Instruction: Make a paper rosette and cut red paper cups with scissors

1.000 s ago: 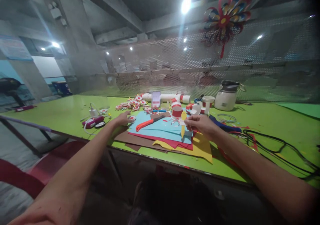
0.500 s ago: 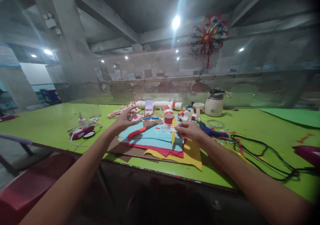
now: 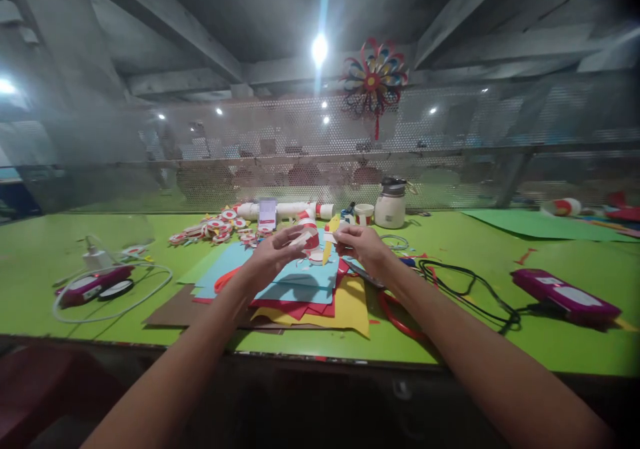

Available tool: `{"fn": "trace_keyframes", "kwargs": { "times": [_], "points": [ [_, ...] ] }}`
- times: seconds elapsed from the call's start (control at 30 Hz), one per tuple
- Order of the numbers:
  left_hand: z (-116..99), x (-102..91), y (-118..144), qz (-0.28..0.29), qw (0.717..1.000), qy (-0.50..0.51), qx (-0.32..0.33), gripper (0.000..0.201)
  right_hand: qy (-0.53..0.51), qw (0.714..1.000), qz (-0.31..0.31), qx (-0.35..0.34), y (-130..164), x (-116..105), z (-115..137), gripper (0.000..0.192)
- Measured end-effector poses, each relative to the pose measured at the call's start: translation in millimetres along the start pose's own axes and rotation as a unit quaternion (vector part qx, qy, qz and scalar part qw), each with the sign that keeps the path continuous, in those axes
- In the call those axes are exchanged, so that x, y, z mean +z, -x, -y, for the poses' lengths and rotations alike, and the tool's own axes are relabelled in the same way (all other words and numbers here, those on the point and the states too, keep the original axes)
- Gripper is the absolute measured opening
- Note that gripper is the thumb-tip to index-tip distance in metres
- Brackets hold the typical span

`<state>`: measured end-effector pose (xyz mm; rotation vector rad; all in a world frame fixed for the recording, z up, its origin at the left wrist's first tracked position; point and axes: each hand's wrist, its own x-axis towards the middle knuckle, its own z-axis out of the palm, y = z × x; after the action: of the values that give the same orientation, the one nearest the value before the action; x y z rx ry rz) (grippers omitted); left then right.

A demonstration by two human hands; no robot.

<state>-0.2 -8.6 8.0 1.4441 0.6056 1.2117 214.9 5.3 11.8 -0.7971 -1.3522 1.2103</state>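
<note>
- Two hands are at work, ours, with a narrow gap between their fingers.
- Our right hand [image 3: 367,248] has its fingers pinched narrow on a yellow strip [image 3: 327,250], which stands just left of the fingertips, tilted a little from upright, with a white tab [image 3: 329,236] across its middle.
- Our left hand [image 3: 273,254] curves its fingers, and they seem to hold a white piece [image 3: 301,240] at their tips; we cannot tell its full shape.
- We judge the strip very light, thin and bendy, likely paper or foam, easy to crease and unlikely to slip. Pinching it at the tab, where it looks firmest, should serve us better than gripping the slim tail.
- The white piece also looks light; we would take it by its rim, pressing gently.
- Below both sets of fingers, the blue sheets [image 3: 310,290] lie over a yellow sheet [image 3: 354,306] on the counter [image 3: 320,344].
- Beyond the gap between the fingers stands a red-white roll [image 3: 309,224]; the discs [image 3: 220,226] lie beyond and left of our left fingers.
</note>
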Motion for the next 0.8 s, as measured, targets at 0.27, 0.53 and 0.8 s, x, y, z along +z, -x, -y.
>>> {"fn": "trace_keyframes", "kwargs": {
  "times": [0.27,0.53,0.8],
  "points": [
    [0.8,-10.2,4.0,-0.083,0.978,0.180,-0.068,0.033,0.008,0.998,0.053,0.041,1.7,3.9,-7.0,0.035],
    [-4.6,-11.0,7.5,-0.055,0.969,0.232,-0.064,0.031,0.052,0.991,0.109,0.064,6.6,6.8,-12.4,0.030],
    [-1.8,-15.8,7.8,-0.037,0.982,0.175,-0.058,0.034,0.077,0.989,0.115,0.056,5.4,3.9,-12.3,0.028]
  ]
}}
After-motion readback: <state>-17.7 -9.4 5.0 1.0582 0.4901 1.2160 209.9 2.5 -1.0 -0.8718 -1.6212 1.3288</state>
